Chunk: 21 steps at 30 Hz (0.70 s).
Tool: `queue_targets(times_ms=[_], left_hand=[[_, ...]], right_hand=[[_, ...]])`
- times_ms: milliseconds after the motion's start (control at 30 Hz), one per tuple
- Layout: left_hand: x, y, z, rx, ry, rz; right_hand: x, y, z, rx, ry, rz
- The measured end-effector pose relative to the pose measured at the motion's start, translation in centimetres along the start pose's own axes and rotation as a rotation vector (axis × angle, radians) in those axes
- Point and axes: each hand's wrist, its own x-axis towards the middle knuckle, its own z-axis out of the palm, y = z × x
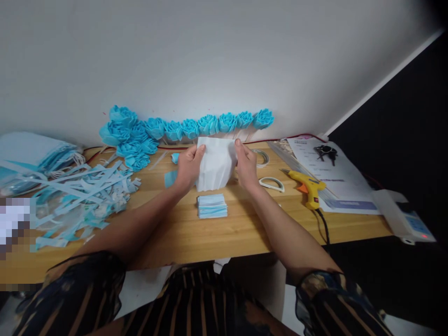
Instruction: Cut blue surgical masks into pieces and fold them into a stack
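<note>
A pleated white sheet [216, 164] hangs spread between my two hands, above the wooden table. My left hand [190, 164] pinches its left edge, thumb in front. On the opposite edge my right hand [246, 163] grips the sheet with the thumb near the top corner. Just below the sheet lies a small stack of folded light-blue and white pieces [212, 206]. Small blue pieces [171, 179] rest beside my left hand, partly hidden by it. Behind the sheet, a row of blue fabric flowers [208, 124] stands along the wall.
Cut strips [87, 196] and bagged masks [38, 158] cover the table's left side. To the right are a white ring-shaped object [272, 184], a yellow glue gun [308, 186] with a black cord, papers [336, 182], keys [326, 153] and a power strip [402, 217].
</note>
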Motion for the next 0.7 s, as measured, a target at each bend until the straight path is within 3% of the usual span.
queue_targets(times_ms=[100, 233, 300, 500, 567, 700], left_hand=[[-0.1, 0.1, 0.1, 0.035, 0.015, 0.041], [-0.1, 0.2, 0.1, 0.007, -0.005, 0.024], [0.0, 0.3, 0.0, -0.013, -0.004, 0.022], [0.8, 0.7, -0.7, -0.030, 0.131, 0.063], [1.0, 0.9, -0.8, -0.018, 0.157, 0.080], [1.2, 0.8, -0.8, -0.038, 0.155, 0.071]], right_hand=[[-0.2, -0.2, 0.0, -0.101, 0.083, -0.018], [-0.1, -0.1, -0.2, -0.051, 0.153, -0.003], [0.1, -0.1, -0.2, 0.013, 0.100, 0.039], [0.5, -0.1, -0.2, 0.201, -0.231, 0.288], [0.3, -0.1, 0.0, 0.186, -0.260, 0.273], [-0.1, 0.3, 0.1, 0.076, -0.183, 0.124]])
